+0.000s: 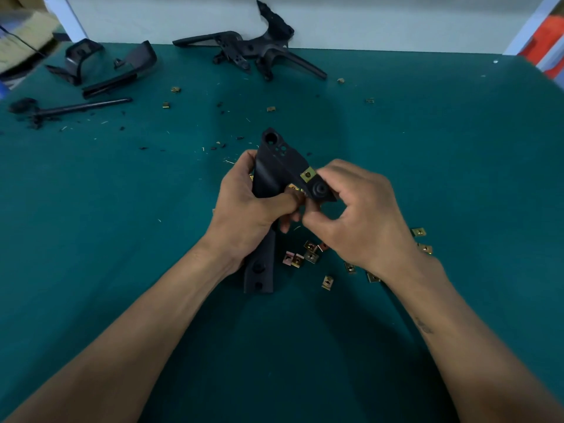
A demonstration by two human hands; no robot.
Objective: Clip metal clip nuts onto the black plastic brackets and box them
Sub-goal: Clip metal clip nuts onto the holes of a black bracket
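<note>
Head view: over the middle of the green table (pixel 457 154), the left hand (pixel 244 209) grips a black plastic bracket (pixel 268 178), fingers wrapped round its middle, thumb toward the right hand. The bracket's lower end (pixel 259 276) reaches down toward the near edge. The right hand (pixel 360 215) curls its fingers and thumb round the bracket's right arm, next to a brass-coloured clip nut (pixel 307 174) already seated on that arm. A second clip nut (pixel 293 187) shows between the two thumbs; which hand holds it I cannot tell. Loose clip nuts (pixel 309 256) lie scattered on the surface below the right hand and wrist. More black brackets (pixel 253 53) rest along the far edge, others (pixel 100 68) toward the far left corner.
</note>
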